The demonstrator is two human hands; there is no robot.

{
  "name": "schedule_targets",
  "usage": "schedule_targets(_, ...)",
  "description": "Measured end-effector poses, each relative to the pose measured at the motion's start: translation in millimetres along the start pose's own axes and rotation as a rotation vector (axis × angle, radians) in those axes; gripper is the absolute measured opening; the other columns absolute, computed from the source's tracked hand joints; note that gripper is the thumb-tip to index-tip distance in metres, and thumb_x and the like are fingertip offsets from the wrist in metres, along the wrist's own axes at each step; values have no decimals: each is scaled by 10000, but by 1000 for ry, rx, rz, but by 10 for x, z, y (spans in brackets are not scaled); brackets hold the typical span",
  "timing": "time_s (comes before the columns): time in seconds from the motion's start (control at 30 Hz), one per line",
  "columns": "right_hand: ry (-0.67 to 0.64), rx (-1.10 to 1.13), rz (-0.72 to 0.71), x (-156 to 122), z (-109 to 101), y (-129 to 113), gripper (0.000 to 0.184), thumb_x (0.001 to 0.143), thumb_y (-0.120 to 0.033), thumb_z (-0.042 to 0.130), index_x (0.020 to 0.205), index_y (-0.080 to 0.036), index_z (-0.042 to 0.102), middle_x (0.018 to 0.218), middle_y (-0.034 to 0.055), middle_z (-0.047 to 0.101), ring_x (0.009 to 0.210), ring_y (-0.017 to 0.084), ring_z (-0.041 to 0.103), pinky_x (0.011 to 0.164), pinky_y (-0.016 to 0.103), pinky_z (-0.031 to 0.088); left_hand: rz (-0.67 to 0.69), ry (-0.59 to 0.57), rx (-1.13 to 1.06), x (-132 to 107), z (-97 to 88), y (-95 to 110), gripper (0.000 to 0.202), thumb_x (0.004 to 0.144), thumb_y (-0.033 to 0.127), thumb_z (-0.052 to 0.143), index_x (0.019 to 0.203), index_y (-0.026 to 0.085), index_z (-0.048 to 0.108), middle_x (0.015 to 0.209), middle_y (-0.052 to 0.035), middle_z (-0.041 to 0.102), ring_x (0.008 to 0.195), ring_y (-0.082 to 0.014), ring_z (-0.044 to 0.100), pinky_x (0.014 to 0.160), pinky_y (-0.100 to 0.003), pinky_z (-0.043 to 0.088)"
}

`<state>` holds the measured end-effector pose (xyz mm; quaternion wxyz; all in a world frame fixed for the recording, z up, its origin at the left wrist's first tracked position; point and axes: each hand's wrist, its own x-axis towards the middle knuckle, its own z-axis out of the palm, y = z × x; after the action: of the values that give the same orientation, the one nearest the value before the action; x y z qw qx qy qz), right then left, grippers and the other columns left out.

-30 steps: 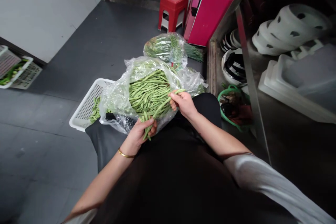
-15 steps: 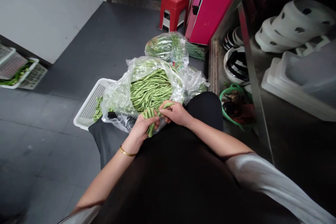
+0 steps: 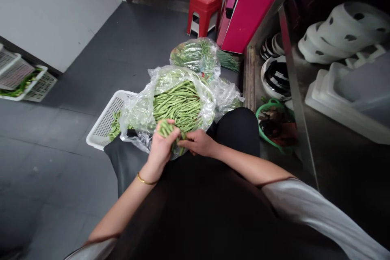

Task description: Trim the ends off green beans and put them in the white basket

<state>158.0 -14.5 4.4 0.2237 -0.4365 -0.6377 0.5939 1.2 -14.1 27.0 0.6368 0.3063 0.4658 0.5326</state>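
My left hand (image 3: 161, 144) is closed round a bunch of green beans (image 3: 166, 129), whose ends stick out above and below the fist. Close beside it, my right hand (image 3: 201, 143) pinches at the bean ends poking out on the right; its fingertips are partly hidden. Just beyond both hands, a clear plastic bag (image 3: 137, 107) lies open round a large heap of green beans (image 3: 178, 103). To its left, a white perforated basket (image 3: 98, 132) holds some beans, partly covered by the bag.
Behind the bag lie another bag of greens (image 3: 187, 55) and a red stool (image 3: 204, 10). A green basket (image 3: 258, 124) and a metal shelf (image 3: 300, 130) stand on the right. White baskets (image 3: 39, 85) stand at the far left.
My left hand has turned and risen slightly with the bunch. My right hand has shifted a little down and left; the bean that stuck out above its fingers no longer shows there.
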Motion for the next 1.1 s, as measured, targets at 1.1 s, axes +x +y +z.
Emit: schedule_targets(1.1, -341, -1044, -239, 49, -293, 473, 241, 878, -193, 453, 1054, -212, 616, 962, 76, 630, 782, 171, 593, 636, 259, 420, -368, -313, -298, 63, -353, -330, 173, 725, 206, 681, 791, 164, 527, 481, 59, 439, 384, -66, 396, 379, -174, 325)
